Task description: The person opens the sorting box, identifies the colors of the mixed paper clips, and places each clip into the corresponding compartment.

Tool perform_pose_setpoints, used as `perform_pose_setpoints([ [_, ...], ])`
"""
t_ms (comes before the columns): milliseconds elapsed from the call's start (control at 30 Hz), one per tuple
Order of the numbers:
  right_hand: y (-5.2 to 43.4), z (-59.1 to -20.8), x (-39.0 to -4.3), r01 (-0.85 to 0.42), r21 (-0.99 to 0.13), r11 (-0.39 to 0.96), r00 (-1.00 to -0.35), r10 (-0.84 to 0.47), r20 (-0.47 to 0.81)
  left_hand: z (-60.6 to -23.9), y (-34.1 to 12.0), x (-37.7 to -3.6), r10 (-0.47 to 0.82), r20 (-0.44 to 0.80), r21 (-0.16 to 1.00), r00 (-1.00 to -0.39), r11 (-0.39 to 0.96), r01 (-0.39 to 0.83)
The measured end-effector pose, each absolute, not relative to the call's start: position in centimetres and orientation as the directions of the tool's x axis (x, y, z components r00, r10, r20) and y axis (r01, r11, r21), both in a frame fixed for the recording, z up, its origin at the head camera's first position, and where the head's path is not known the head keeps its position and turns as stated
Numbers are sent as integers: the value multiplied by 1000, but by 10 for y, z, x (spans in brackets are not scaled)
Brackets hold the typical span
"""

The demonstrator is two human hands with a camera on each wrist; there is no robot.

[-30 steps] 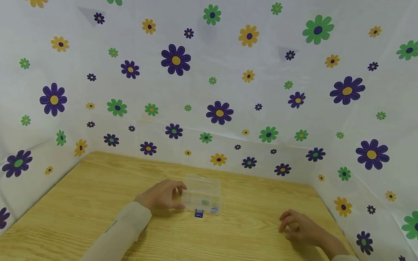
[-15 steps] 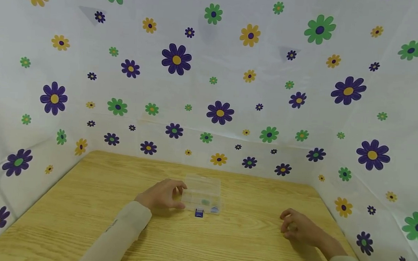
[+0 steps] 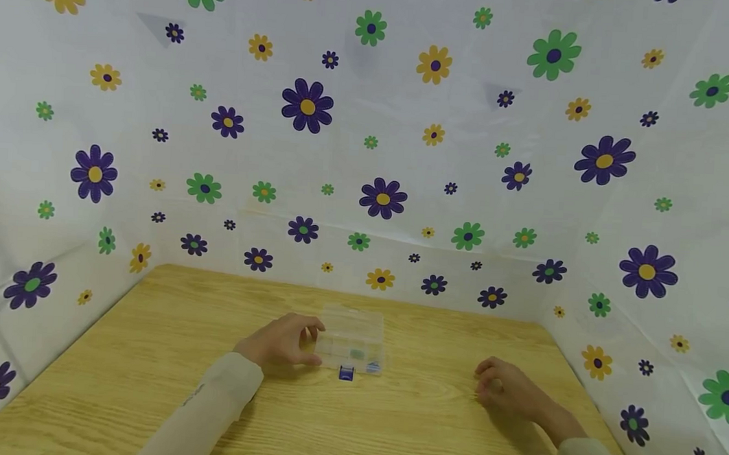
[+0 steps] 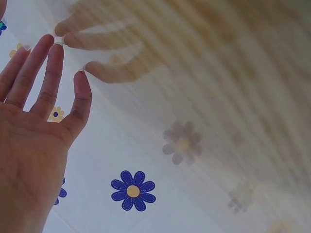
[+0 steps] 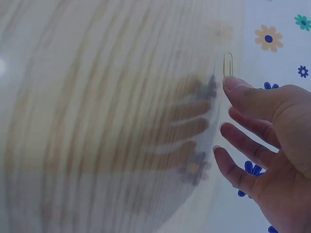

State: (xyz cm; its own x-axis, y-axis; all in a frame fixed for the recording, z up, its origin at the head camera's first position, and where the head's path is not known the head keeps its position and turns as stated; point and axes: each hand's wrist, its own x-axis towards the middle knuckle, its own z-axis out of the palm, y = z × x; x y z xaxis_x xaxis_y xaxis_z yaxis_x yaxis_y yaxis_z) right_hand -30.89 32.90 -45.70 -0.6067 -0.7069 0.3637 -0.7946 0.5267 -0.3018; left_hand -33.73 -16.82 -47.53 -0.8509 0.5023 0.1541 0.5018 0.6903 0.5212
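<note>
Seated person at a wooden table, head view, with both wrist views.

Near right: the right hand rests on the tabletop toward the right edge, fingers curled; the right wrist view shows its fingertip touching a yellow paper clip lying flat, not clearly pinched.

Centre: the left hand, fingers relaxed and straight, touches the left side of a clear plastic compartment box with a blue latch at its near edge.

Risk: the thin clip may slide on the smooth wood instead of lifting; a nudge from the left hand could shift the light box.

Surround: white flower-printed sheeting encloses the table on three sides.
</note>
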Motion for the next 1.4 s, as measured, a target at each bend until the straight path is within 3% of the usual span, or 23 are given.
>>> perform_pose_setpoints([
  [167,308,-446,-313,-662,-397,636,-746,-612,262,-474,-168,-337,498,153,523,-854,692,497],
  [300,288,-441,-315,-612,-361,704,-791,-549,270,-475,-168,-337,501,147,540,-853,682,493],
  [533,260,-444,-327,-578,-364,730,-812,-469,348,-477,-169,-339,520,168,528,-838,670,522],
  [867,215,-439,-339,-538,-437,721,-842,-433,321,-475,-170,-338,519,167,521,-838,675,522],
  [1400,156,-448,-351,-559,-484,673,-827,-497,263,-478,-168,-339,531,172,522,-830,665,534],
])
